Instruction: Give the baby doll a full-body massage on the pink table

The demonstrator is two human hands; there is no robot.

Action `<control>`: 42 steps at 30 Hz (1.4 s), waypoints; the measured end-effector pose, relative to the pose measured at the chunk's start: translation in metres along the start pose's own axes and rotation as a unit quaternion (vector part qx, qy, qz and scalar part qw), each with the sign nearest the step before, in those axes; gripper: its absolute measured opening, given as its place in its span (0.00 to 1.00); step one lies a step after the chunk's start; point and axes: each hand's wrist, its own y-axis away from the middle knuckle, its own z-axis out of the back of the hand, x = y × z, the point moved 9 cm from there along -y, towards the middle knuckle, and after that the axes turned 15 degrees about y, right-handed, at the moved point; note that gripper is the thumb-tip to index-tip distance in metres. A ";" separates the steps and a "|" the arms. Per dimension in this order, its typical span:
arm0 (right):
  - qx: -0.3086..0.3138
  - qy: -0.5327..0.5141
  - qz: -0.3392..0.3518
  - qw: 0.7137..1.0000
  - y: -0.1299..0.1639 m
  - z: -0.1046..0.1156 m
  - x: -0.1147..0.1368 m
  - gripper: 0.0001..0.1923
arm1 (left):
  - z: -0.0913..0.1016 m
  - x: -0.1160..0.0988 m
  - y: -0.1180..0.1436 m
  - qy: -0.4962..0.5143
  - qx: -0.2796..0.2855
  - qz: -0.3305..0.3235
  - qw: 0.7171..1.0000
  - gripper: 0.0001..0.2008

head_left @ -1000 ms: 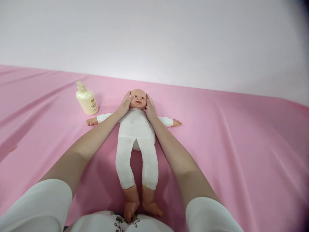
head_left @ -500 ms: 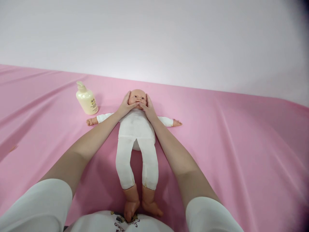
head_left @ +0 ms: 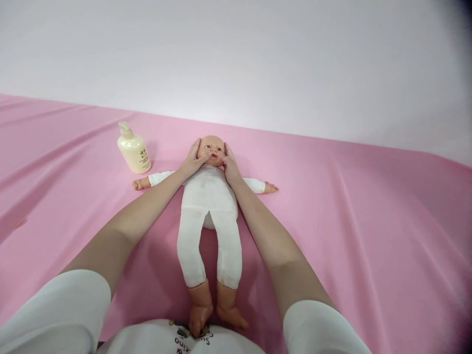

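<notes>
A baby doll [head_left: 208,196] in a white cloth body suit lies on its back in the middle of the pink sheet [head_left: 350,206], head away from the person, arms spread out to both sides, bare plastic feet nearest the camera and touching the person's shirt. The left hand [head_left: 192,160] cups the left side of the doll's head as seen from the camera, its fingers [head_left: 195,147] laid flat along the temple and cheek, thumb reaching across toward the mouth. The right hand [head_left: 230,164] cups the other side in the same way, fingers spread a little and pressed to the cheek, thumb at the chin. Neither hand is closed round anything; both rest open against the head.

Just beyond the doll's outstretched arm on the left stands a cream pump bottle [head_left: 133,150], upright, apart from the doll. It bears a small dark label, too small to read. The person's white shirt at the bottom edge shows dark printed letters, upside down and cut off, not legible.
</notes>
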 end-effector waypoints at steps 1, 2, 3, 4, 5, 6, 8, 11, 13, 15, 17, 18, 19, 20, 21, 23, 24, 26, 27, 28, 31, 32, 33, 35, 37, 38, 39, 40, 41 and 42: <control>-0.001 -0.002 0.000 1.000 0.000 0.000 0.001 0.46 | 0.000 0.001 0.000 0.001 -0.002 0.000 1.000 0.44; -0.002 0.000 -0.002 1.000 0.000 0.000 0.002 0.46 | 0.000 0.001 0.000 0.001 -0.002 0.001 1.000 0.43; -0.003 0.003 -0.006 1.000 0.000 0.000 0.003 0.46 | 0.000 0.001 0.000 0.001 -0.003 0.001 1.000 0.43; -0.006 0.007 -0.010 1.000 0.001 0.000 0.004 0.45 | -0.001 0.000 0.000 0.000 -0.004 0.000 1.000 0.43; -0.007 0.007 -0.014 1.000 0.001 0.000 0.004 0.45 | -0.001 -0.001 0.001 0.000 -0.007 0.001 1.000 0.43; -0.009 0.005 -0.017 1.000 0.001 0.000 0.004 0.45 | -0.001 -0.002 0.001 0.000 -0.009 0.003 1.000 0.42; -0.011 -0.004 -0.020 1.000 0.000 0.000 0.003 0.43 | -0.001 -0.002 0.002 0.001 -0.013 0.007 1.000 0.41; -0.011 -0.004 -0.026 1.000 -0.001 0.001 -0.003 0.40 | -0.001 -0.001 0.002 0.002 -0.016 0.007 1.000 0.41; -0.015 0.005 -0.033 0.999 -0.001 0.003 -0.006 0.37 | -0.001 0.000 0.001 0.005 -0.018 0.002 1.000 0.40; -0.020 0.016 -0.035 0.999 -0.001 0.004 -0.006 0.36 | -0.001 0.002 -0.001 0.010 -0.017 0.001 1.000 0.39; -0.026 0.025 -0.031 0.999 0.000 0.006 -0.005 0.37 | -0.001 0.003 -0.002 0.015 -0.018 0.003 1.000 0.39; -0.028 0.029 -0.029 0.999 0.000 0.007 -0.004 0.37 | 0.000 0.004 -0.003 0.021 -0.021 0.003 1.000 0.38; -0.028 0.034 -0.027 0.999 0.000 0.007 -0.003 0.37 | 0.000 0.004 -0.003 0.030 -0.025 0.004 0.999 0.36; -0.027 0.038 -0.026 0.999 0.000 0.007 -0.003 0.38 | 0.000 0.004 -0.004 0.041 -0.029 0.003 0.999 0.35; -0.025 0.042 -0.025 0.999 0.000 0.006 -0.003 0.38 | 0.001 0.004 -0.004 0.053 -0.033 0.003 0.998 0.34; -0.023 0.044 -0.026 0.998 -0.001 0.005 -0.004 0.39 | 0.002 0.005 -0.005 0.069 -0.037 0.000 0.997 0.33; -0.024 0.042 -0.029 0.998 -0.001 0.005 -0.004 0.39 | 0.002 0.006 -0.005 0.072 -0.037 -0.001 0.997 0.33; -0.029 0.035 -0.037 0.998 -0.001 0.006 -0.005 0.39 | 0.003 0.008 -0.007 0.074 -0.035 -0.002 0.997 0.35; -0.032 0.031 -0.042 0.998 -0.001 0.006 -0.006 0.38 | 0.003 0.009 -0.007 0.076 -0.032 -0.003 0.997 0.36; -0.035 0.028 -0.046 0.998 -0.001 0.007 -0.006 0.38 | 0.003 0.010 -0.008 0.078 -0.029 -0.005 0.996 0.37; -0.036 0.021 -0.048 0.998 -0.001 0.007 -0.005 0.38 | 0.003 0.011 -0.009 0.078 -0.023 -0.007 0.997 0.37; -0.035 0.018 -0.046 0.998 -0.001 0.007 -0.005 0.38 | 0.003 0.011 -0.009 0.076 -0.021 -0.005 0.997 0.36; -0.035 0.013 -0.043 0.998 -0.001 0.007 -0.005 0.37 | 0.002 0.011 -0.008 0.074 -0.020 -0.002 0.997 0.36; -0.034 0.003 -0.033 0.999 -0.002 0.007 -0.007 0.37 | 0.001 0.009 -0.007 0.063 -0.016 0.004 0.998 0.36; -0.027 -0.007 -0.023 0.999 -0.004 0.007 -0.010 0.37 | 0.000 0.006 -0.004 0.031 -0.010 0.002 0.999 0.43; -0.021 -0.011 -0.019 1.000 -0.005 0.006 -0.012 0.37 | -0.001 0.004 -0.003 0.011 -0.006 -0.002 1.000 0.47; -0.016 -0.015 -0.015 1.000 -0.007 0.006 -0.014 0.38 | -0.001 0.003 -0.002 -0.009 -0.002 -0.006 1.000 0.51; -0.010 -0.017 -0.013 1.000 -0.009 0.005 -0.016 0.38 | -0.001 0.002 -0.001 -0.025 0.002 -0.010 1.000 0.54; -0.007 -0.018 -0.010 1.000 -0.010 0.005 -0.017 0.39 | -0.001 0.001 0.000 -0.037 0.003 -0.013 0.999 0.56; -0.003 -0.017 -0.007 1.000 -0.011 0.004 -0.018 0.40 | -0.001 0.000 0.000 -0.045 0.003 -0.015 0.999 0.57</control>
